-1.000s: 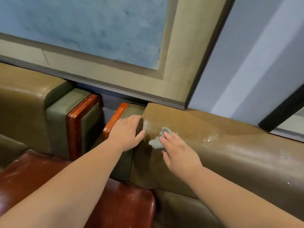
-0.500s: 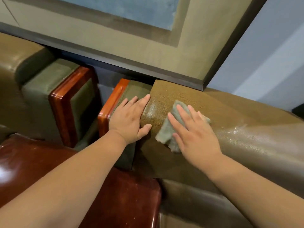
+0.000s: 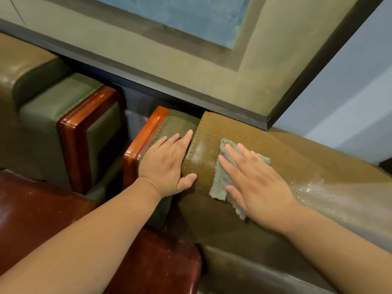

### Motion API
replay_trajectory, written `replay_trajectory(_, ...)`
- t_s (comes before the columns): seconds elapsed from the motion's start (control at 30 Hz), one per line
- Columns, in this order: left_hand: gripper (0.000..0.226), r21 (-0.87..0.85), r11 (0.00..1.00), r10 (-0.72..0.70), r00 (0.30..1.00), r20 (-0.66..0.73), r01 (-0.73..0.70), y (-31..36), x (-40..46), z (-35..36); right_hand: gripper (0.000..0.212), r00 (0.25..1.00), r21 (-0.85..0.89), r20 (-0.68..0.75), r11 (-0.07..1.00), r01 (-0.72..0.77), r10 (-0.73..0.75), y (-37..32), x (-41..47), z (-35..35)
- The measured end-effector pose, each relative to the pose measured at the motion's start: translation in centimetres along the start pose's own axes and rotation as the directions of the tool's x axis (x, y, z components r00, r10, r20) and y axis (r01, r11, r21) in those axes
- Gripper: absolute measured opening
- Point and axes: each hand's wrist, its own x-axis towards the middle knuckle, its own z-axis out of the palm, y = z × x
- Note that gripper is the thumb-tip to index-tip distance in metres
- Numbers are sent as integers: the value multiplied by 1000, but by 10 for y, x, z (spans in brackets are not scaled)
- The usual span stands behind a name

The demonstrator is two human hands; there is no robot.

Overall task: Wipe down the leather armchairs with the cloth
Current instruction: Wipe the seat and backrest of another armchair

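The cloth (image 3: 220,177) lies flat on the armchair's backrest top (image 3: 297,166), pressed under the spread right hand (image 3: 258,185); limp, light (likely damp), best driven by palm; left hand (image 3: 165,168) rests flat, bracing.

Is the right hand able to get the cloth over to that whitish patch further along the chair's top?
Probably yes: the right hand presses the cloth flat, and only bare leather lies between it and the whitish patch.

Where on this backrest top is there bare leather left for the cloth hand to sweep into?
Free: the backrest top right of the cloth, toward the whitish residue. Crowded: the left end, where the left hand rests beside the right hand.
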Motion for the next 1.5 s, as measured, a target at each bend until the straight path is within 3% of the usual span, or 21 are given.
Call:
replay_trajectory(0.2,99,5,1000,6,1000,-12,-6,-1,-1,0,62,963,190,82,944,-268,257,15,112,-21)
replay_trajectory(0.37,97,8,999,35,998,-44,-35,-1,-1,3,70,999,149,6,988,40,-42,-13,46,-15)
replay_trajectory(0.43,97,11,1000,20,999,-50,-20,-2,-2,3,72,996,148,48,987,63,-71,8,43,-16)
replay_trajectory(0.57,98,6,1000,26,998,-63,-26,-3,-1,6,72,977,193,96,959,-207,191,34,110,-22)
replay_trajectory(0.63,95,14,999,44,996,-82,-43,-4,-1,8,68,979,206,58,957,-202,194,13,120,-22)
replay_trajectory(0.77,98,12,999,38,997,-71,-37,-3,-1,8,73,1000,164,22,986,-1,-3,-6,51,-18)
replay_trajectory(0.8,100,13,999,32,997,-68,-32,-3,-1,8,72,1000,153,29,988,-17,12,5,33,-15)
replay_trajectory(0.87,100,17,1000,28,998,-60,-27,-3,-1,7,67,983,171,37,968,-181,178,40,14,-10)
replay_trajectory(0.97,99,23,1000,23,997,-69,-21,-2,-1,7,67,897,220,71,871,-440,436,54,27,-5)
replay_trajectory(1.03,99,21,1000,23,997,-71,-21,-2,-2,7,74,926,224,31,901,-372,375,15,41,-10)
replay_trajectory(1.13,98,25,1000,1,999,-40,1,-1,-2,4,75,992,120,2,985,-122,123,-23,23,-6)
replay_trajectory(1.2,98,25,1000,-18,1000,18,17,3,1,-2,71,990,116,16,983,-141,140,-3,-3,-4)
replay_trajectory(1.27,98,21,998,-57,995,79,56,8,1,-12,72,959,119,17,952,-282,282,31,-35,5)
replay_trajectory(1.4,64,-308,904,-300,953,41,297,44,24,-41,77,879,147,50,867,-476,474,48,-55,9)
replay_trajectory(1.5,52,-372,905,-236,971,-32,208,108,71,-42,70,917,188,93,897,-399,388,19,-41,-5)
